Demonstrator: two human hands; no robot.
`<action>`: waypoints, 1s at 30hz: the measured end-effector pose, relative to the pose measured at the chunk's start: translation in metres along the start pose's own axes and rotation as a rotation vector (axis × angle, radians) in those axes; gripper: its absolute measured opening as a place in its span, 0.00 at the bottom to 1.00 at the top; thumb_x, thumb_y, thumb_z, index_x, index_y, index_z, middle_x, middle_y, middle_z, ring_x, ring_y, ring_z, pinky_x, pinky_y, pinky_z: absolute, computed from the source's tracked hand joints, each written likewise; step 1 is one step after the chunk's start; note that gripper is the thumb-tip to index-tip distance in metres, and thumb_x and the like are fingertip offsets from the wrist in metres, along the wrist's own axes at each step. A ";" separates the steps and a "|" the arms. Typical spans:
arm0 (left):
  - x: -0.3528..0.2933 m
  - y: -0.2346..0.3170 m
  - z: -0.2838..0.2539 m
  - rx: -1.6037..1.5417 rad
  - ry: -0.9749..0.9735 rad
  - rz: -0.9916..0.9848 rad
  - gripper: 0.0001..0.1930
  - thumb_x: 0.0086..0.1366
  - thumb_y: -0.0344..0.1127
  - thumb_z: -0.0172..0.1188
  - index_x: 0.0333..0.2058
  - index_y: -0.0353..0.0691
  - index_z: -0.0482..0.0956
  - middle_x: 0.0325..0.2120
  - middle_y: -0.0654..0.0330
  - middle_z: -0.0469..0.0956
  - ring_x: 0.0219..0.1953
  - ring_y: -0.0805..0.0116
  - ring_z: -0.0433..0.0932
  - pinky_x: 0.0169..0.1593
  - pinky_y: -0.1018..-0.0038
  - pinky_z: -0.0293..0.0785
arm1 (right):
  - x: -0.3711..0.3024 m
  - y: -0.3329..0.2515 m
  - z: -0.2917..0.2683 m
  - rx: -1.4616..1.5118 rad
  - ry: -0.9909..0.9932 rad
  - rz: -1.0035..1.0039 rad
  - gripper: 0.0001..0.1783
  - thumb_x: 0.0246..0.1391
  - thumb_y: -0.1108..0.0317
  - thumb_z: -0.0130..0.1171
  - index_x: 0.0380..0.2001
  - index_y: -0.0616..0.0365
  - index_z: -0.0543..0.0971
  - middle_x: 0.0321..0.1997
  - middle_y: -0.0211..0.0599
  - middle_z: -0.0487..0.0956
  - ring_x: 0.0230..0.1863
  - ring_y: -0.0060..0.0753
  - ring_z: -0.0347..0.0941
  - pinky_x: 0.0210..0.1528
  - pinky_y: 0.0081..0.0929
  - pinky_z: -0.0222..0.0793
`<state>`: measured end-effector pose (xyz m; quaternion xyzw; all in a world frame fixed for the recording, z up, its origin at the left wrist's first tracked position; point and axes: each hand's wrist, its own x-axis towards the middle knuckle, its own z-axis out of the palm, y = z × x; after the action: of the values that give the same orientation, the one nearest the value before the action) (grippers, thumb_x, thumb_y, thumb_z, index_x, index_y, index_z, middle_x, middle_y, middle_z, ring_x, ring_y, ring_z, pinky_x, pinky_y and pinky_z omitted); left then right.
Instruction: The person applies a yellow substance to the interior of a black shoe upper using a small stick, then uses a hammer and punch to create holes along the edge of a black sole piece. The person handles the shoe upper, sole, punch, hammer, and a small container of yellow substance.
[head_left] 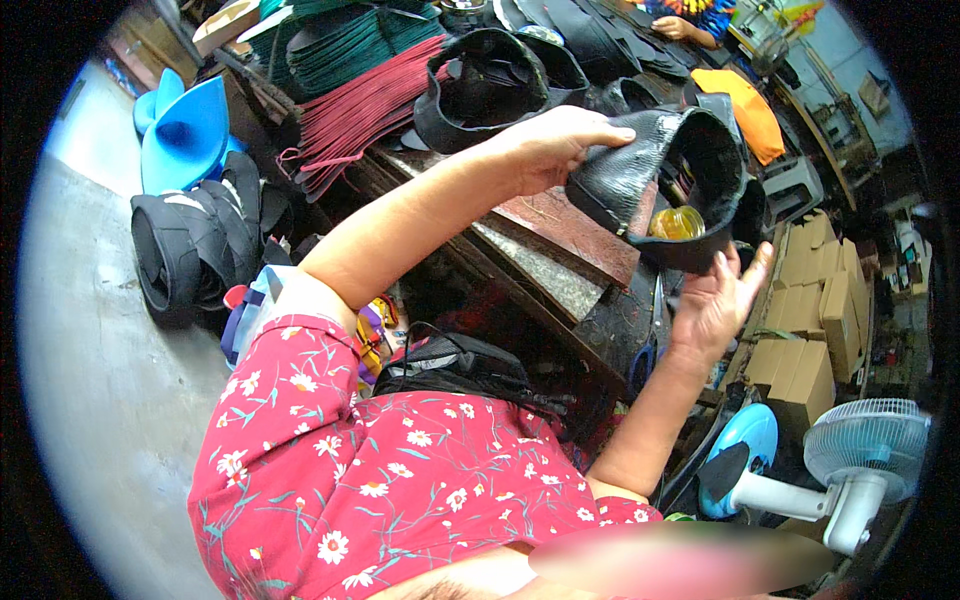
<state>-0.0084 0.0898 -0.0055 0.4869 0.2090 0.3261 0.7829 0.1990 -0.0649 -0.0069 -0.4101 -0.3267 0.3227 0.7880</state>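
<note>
The person's left hand (562, 142) grips a textured black band (622, 188) by its upper left side — thumb on top — and the band forms a wide loop between both hands. The right hand (712, 302) is open, fingertips at the loop's lower rim. Blue-handled scissors (641, 368) lie just beside the right wrist; beyond the left hand — red cords (375, 95) and another black loop (440, 130).
</note>
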 end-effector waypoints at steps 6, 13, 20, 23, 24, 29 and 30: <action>0.011 -0.031 -0.008 -0.449 -0.161 -0.217 0.13 0.70 0.44 0.53 0.38 0.39 0.77 0.32 0.60 0.84 0.31 0.71 0.83 0.34 0.75 0.80 | 0.014 -0.040 -0.002 -0.057 0.011 -0.124 0.47 0.50 0.80 0.53 0.72 0.46 0.48 0.56 0.47 0.69 0.58 0.40 0.68 0.63 0.46 0.65; 0.032 -0.021 -0.009 -0.584 -0.133 -0.110 0.18 0.71 0.42 0.43 0.40 0.35 0.77 0.35 0.55 0.83 0.36 0.61 0.84 0.46 0.62 0.81 | 0.040 -0.066 -0.011 -0.146 -0.138 -0.080 0.48 0.50 0.79 0.53 0.72 0.46 0.47 0.59 0.53 0.70 0.60 0.44 0.69 0.63 0.45 0.65; 0.066 0.015 -0.016 -0.473 -0.456 -0.069 0.09 0.66 0.38 0.55 0.42 0.42 0.76 0.37 0.57 0.82 0.37 0.64 0.82 0.40 0.70 0.79 | 0.076 -0.060 -0.039 -0.010 -0.238 -0.084 0.49 0.51 0.78 0.54 0.72 0.47 0.43 0.60 0.55 0.70 0.60 0.49 0.69 0.62 0.51 0.65; 0.094 0.028 -0.002 -0.405 -0.337 0.042 0.10 0.68 0.36 0.52 0.38 0.38 0.79 0.33 0.54 0.83 0.35 0.61 0.84 0.40 0.64 0.84 | 0.108 -0.072 -0.038 -0.039 -0.228 -0.126 0.46 0.53 0.81 0.51 0.71 0.53 0.42 0.57 0.58 0.70 0.58 0.49 0.71 0.59 0.49 0.69; 0.098 0.030 -0.002 -0.388 -0.162 -0.024 0.14 0.73 0.43 0.45 0.43 0.40 0.76 0.31 0.59 0.83 0.30 0.68 0.83 0.36 0.70 0.81 | 0.118 -0.075 -0.037 -0.017 -0.289 -0.117 0.44 0.54 0.80 0.50 0.71 0.56 0.44 0.56 0.57 0.71 0.55 0.46 0.73 0.55 0.43 0.72; 0.131 0.040 -0.014 -0.258 -0.167 -0.036 0.16 0.73 0.44 0.42 0.41 0.43 0.77 0.31 0.60 0.83 0.33 0.68 0.83 0.41 0.68 0.80 | 0.163 -0.068 -0.025 -0.169 -0.270 -0.053 0.39 0.56 0.79 0.50 0.70 0.57 0.50 0.53 0.50 0.75 0.44 0.35 0.78 0.40 0.28 0.75; 0.137 0.041 -0.020 -0.261 -0.153 -0.047 0.16 0.73 0.44 0.42 0.39 0.43 0.77 0.31 0.60 0.83 0.33 0.68 0.83 0.41 0.68 0.80 | 0.172 -0.063 -0.023 -0.183 -0.282 -0.037 0.39 0.57 0.79 0.50 0.70 0.57 0.51 0.52 0.49 0.75 0.42 0.33 0.78 0.37 0.27 0.75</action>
<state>0.0623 0.2133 0.0215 0.3992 0.1157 0.2942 0.8606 0.3314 0.0301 0.0799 -0.4248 -0.4693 0.3314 0.6996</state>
